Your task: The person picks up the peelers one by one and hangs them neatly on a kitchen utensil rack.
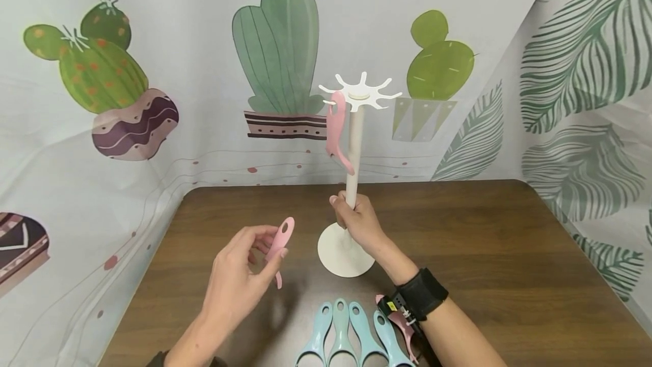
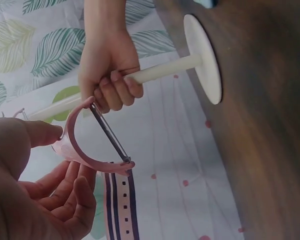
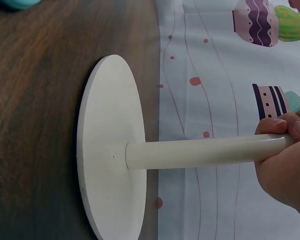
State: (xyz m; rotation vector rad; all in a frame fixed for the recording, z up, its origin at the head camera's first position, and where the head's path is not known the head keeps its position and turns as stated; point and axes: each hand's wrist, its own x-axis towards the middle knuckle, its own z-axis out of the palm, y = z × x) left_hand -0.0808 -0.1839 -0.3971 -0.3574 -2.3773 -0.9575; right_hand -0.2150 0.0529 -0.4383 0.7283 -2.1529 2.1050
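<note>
pinched a pink y-peeler (image 1: 277, 241) between the thumb and loosely bent fingers of the left hand (image 1: 236, 273), over the table (image 1: 484, 231) and left of the white stand (image 1: 355, 163), clear of it. wrapped the right hand (image 1: 360, 222) snugly round the pole (image 1: 356, 135), well below the star-shaped top (image 1: 359, 95). seemed only near the beginning: had one pink peeler (image 1: 333, 129) hung from a prong (image 1: 326, 102), one in hand, and four teal-green peelers (image 1: 341, 324), plus apparently a third pink peeler (image 1: 405, 334) (half hidden by the black wrist strap (image 1: 424, 294)), lying off the prongs on the table. saw the stand's full height only from the head view. made out the metal blade (image 2: 110, 132) across the held peeler's fork in the left wrist view alone. got from the right wrist view a close look at the joint of pole and round base (image 3: 110, 150), but no sight of prongs or of either peeler held or hung.
</note>
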